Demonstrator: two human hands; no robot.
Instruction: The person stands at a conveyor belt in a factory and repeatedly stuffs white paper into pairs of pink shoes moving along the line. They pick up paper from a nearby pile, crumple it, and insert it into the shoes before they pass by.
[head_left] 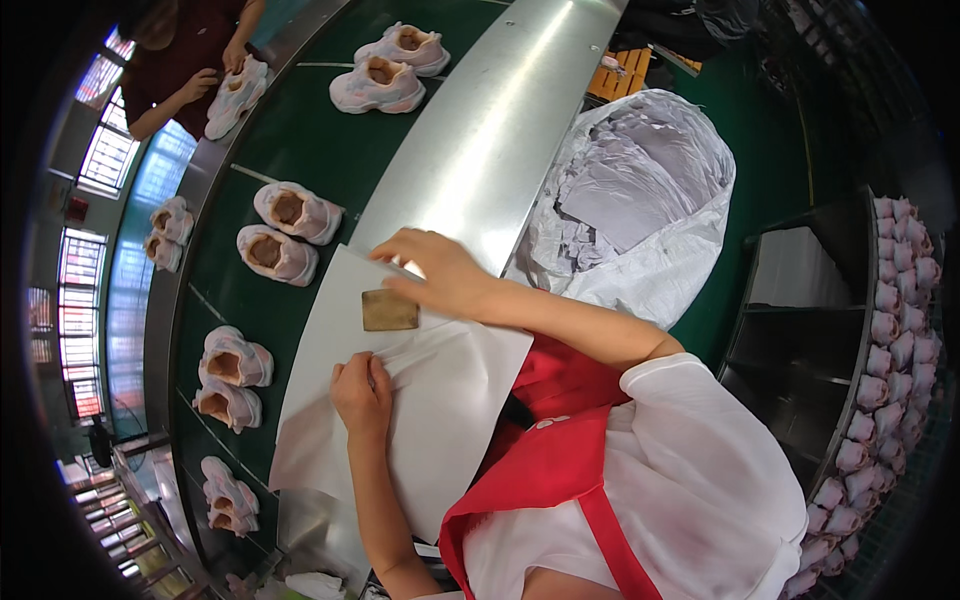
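Large white sheets of paper (445,400) lie before me over the metal ledge, partly overhanging the green belt. On them rests a small brown rectangular block (390,311). My left hand (362,395) is closed at the paper, below the block, and creases run from its fingers across the top sheet. Just above the block, my right hand (435,272) has its fingers curved and apart from the thumb, with nothing visible between them. Its thumb side is close to the block; whether they touch I cannot tell.
A green conveyor belt (290,140) carries pairs of pale pink shoes (290,212). Across it a person (185,70) handles a shoe. A white sack (690,260) of crumpled paper stands beside the metal ledge (480,130). At right is a rack (800,380) with many shoes.
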